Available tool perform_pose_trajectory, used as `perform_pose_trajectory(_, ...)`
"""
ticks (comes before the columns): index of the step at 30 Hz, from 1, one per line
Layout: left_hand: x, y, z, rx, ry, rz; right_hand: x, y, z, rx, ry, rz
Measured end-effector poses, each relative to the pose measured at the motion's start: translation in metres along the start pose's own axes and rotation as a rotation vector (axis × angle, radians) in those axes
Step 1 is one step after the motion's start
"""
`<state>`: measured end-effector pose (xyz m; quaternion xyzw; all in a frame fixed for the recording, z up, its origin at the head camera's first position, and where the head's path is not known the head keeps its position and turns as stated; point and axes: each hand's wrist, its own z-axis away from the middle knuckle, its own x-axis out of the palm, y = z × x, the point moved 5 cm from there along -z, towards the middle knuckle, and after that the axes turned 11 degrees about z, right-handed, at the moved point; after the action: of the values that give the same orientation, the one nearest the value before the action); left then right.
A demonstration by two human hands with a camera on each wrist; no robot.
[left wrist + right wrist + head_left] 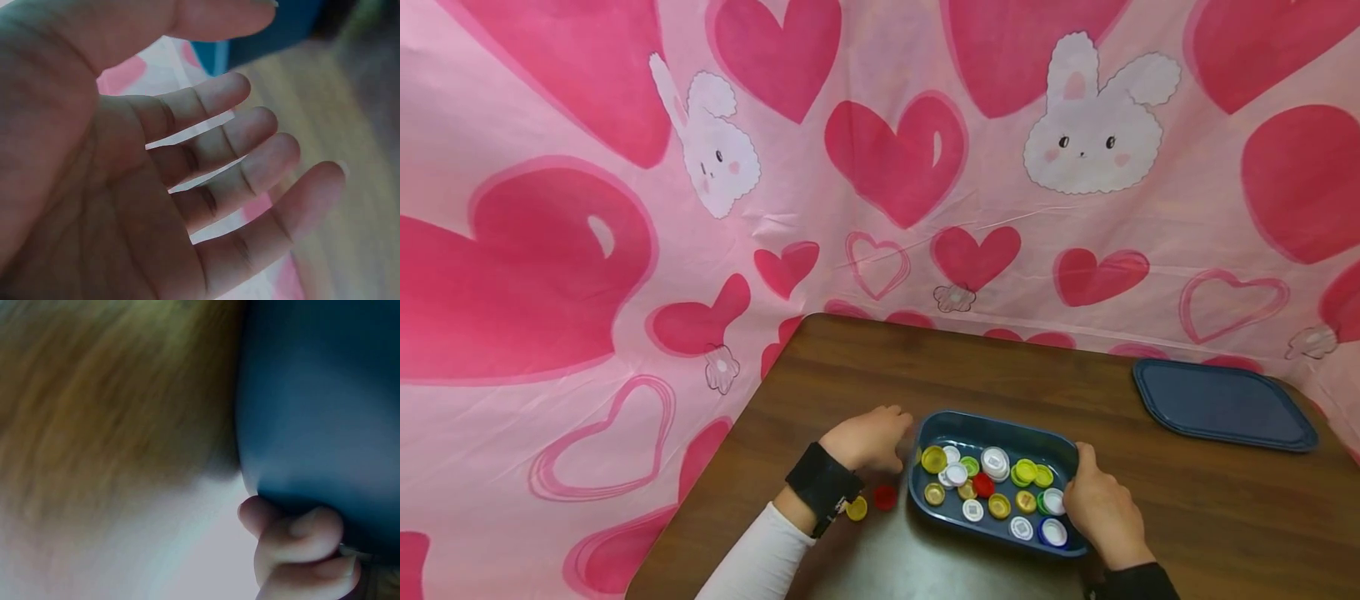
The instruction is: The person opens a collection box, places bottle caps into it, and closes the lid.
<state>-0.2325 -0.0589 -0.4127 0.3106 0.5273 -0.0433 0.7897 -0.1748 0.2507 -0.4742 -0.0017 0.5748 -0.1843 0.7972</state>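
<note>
A dark blue deep tray (970, 522) stands on the table, with many bottle caps inside in white, yellow, gold, green, red and blue. At its right end my right hand (1105, 510) grips the rim. The right wrist view has curled fingertips (306, 534) against the blue tray wall (319, 406). Just off the tray's left end is my left hand (868, 437), its fingers spread and only slightly bent, palm bare in the left wrist view. Below that hand, a red cap (885, 497) and a yellow cap (857, 508) lie on the wood.
A flat blue lid or tray (1225, 404) lies at the back right of the brown wooden table (880, 358). Pink cloth (895, 267) with hearts and rabbits hangs behind the table and along its left side.
</note>
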Motion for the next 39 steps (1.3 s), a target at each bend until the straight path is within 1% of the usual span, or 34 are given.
perform_pose_trajectory(4,0.009,-0.011,0.008,-0.033,-0.009,0.052,-0.001,0.001,0.0,-0.006,0.01,0.002)
perform_pose_trajectory(8,0.02,-0.015,0.014,-0.045,-0.039,0.086,-0.001,0.001,-0.001,-0.005,0.006,0.0)
perform_pose_trajectory(12,0.033,-0.014,0.017,-0.032,-0.074,0.068,-0.001,0.002,-0.002,-0.003,0.001,0.0)
perform_pose_trajectory(15,0.041,-0.012,0.018,-0.016,-0.087,0.038,-0.001,0.002,-0.002,0.001,-0.003,-0.001)
perform_pose_trajectory(20,0.048,-0.011,0.019,-0.009,-0.099,-0.006,0.0,0.003,-0.003,0.008,-0.017,-0.006)
perform_pose_trajectory(25,0.052,-0.011,0.016,-0.004,-0.103,-0.011,-0.001,0.002,-0.002,0.006,-0.017,-0.009)
perform_pose_trajectory(28,0.05,-0.012,0.015,0.005,-0.097,0.001,-0.001,0.002,-0.002,0.007,-0.02,-0.011)
perform_pose_trajectory(31,0.043,-0.013,0.015,0.011,-0.084,0.017,-0.001,0.001,-0.001,0.007,-0.023,-0.015)
perform_pose_trajectory(36,0.02,-0.012,0.013,0.001,-0.027,0.024,-0.002,0.0,0.0,0.006,-0.018,-0.011)
perform_pose_trajectory(39,0.008,-0.005,0.011,0.016,0.009,-0.01,-0.002,0.0,0.0,0.008,-0.021,-0.009)
